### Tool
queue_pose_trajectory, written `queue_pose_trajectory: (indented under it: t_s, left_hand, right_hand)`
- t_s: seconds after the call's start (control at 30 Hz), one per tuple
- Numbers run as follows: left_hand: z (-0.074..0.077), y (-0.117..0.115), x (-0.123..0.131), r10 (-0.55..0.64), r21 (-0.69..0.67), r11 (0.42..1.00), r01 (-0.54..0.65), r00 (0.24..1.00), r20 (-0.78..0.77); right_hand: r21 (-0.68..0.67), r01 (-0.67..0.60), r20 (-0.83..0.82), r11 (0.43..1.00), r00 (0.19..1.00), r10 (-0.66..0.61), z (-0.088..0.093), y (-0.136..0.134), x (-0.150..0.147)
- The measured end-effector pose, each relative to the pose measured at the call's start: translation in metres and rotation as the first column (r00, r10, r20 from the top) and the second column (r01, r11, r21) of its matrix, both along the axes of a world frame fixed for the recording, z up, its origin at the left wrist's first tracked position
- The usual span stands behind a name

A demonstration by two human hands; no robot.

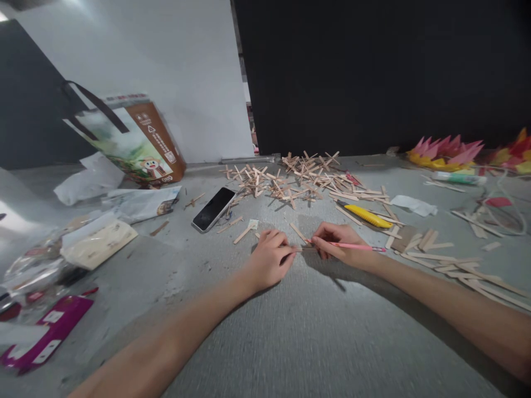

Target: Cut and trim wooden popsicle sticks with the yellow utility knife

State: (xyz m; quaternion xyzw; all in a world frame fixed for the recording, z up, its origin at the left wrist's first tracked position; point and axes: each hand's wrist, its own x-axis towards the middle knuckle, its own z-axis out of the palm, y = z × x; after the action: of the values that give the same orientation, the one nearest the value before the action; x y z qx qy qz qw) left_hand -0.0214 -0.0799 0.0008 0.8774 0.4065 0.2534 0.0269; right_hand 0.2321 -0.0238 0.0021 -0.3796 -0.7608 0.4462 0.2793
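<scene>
In the middle of the grey surface, my left hand (pixel 274 257) is closed, its thumb and finger pinching one end of a thin wooden stick (pixel 306 249). My right hand (pixel 338 244) is closed around a pink pencil (pixel 357 246), whose tip points left over the stick. The pencil's back end sticks out to the right past the hand. The stick's right end runs under my right fingers and is partly hidden. Just beyond the hands lies another loose wooden strip (pixel 297 232).
Behind the hands lies a heap of crossed wooden sticks (pixel 286 179). A phone (pixel 213 209) is left of it. At right are a yellow utility knife (pixel 367 215), loose sticks (pixel 456 265) and a pink paper flower (pixel 446 152). A printed bag (pixel 141 143) and plastic packets (pixel 99 243) occupy the left.
</scene>
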Motion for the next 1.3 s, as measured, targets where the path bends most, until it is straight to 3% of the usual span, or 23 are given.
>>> queue_pose_trajectory:
  t_s: [1.3]
  left_hand:
    - [-0.0025, 0.0002, -0.0012, -0.002, -0.014, 1.0, 0.002, 1.0, 0.008]
  right_hand:
    - [0.031, -0.017, 0.066, 0.999, 0.998, 0.014, 0.0017, 0.0017, 0.0003]
